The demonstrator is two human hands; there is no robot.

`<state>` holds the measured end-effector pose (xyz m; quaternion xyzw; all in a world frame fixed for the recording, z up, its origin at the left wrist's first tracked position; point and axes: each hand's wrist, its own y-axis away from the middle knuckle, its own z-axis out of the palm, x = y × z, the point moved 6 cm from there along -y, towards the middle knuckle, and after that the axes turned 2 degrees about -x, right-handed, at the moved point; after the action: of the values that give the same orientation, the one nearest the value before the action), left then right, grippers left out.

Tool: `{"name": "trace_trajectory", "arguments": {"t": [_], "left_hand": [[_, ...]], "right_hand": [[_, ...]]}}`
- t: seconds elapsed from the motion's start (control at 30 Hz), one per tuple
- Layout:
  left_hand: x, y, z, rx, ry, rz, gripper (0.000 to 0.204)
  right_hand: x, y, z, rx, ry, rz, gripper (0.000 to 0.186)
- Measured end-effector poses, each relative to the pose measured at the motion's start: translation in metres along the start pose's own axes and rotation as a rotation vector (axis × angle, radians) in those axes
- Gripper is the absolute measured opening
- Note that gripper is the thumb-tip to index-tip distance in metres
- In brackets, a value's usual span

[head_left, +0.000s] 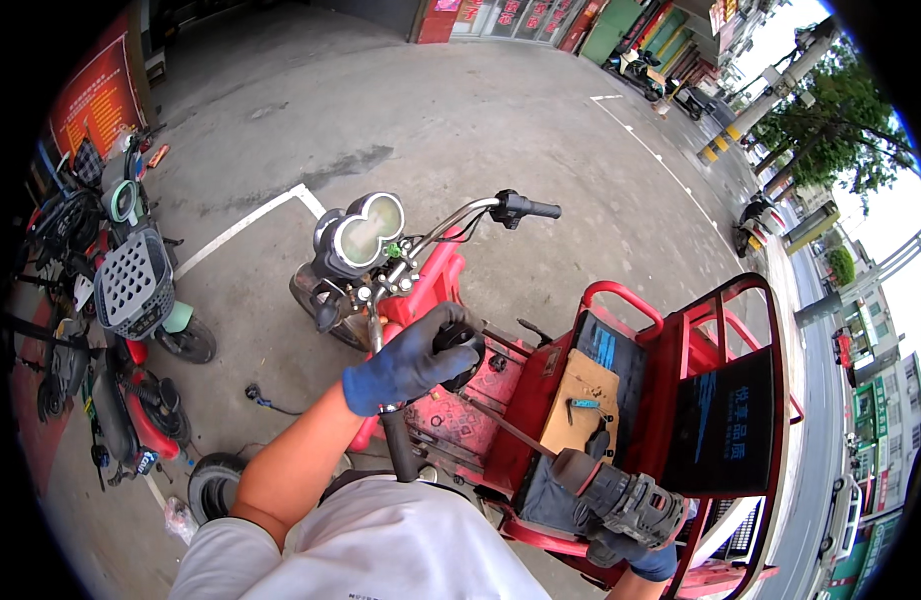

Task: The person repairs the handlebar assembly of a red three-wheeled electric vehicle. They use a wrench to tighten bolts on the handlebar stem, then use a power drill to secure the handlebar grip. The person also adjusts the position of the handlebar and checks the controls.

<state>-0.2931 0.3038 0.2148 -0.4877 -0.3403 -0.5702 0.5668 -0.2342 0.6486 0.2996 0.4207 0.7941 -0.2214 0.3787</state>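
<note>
My left hand, in a blue glove with a dark palm, is raised over the handlebar of a red electric tricycle. Its fingers are curled round a black rounded part, whose kind I cannot make out. At the lower right, my gloved right hand grips a dark grey power tool. The tool's blunt nose points toward the tricycle's seat, and its body hides most of the fingers. On the seat lies a piece of brown cardboard with a small teal-handled tool on it.
The tricycle's twin-dial instrument cluster and right grip are ahead of me. A black seat backrest stands at the right. Parked scooters with a grey basket crowd the left. A loose tyre and a cable connector lie on the ground.
</note>
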Motion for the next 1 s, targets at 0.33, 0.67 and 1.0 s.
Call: {"name": "trace_trajectory", "arguments": {"t": [0.33, 0.67, 1.0], "left_hand": [[0.002, -0.002, 0.007, -0.008, 0.059, -0.044, 0.022], [-0.016, -0.019, 0.021, 0.002, 0.013, -0.086, 0.026], [-0.056, -0.039, 0.061, 0.045, 0.813, -0.382, 0.048]], "right_hand": [[0.004, 0.002, -0.002, -0.034, 0.046, -0.038, 0.042], [-0.009, 0.008, -0.018, 0.147, 0.108, 0.067, 0.034], [0.065, 0.04, -0.055, 0.259, 0.535, -0.086, 0.041]]}}
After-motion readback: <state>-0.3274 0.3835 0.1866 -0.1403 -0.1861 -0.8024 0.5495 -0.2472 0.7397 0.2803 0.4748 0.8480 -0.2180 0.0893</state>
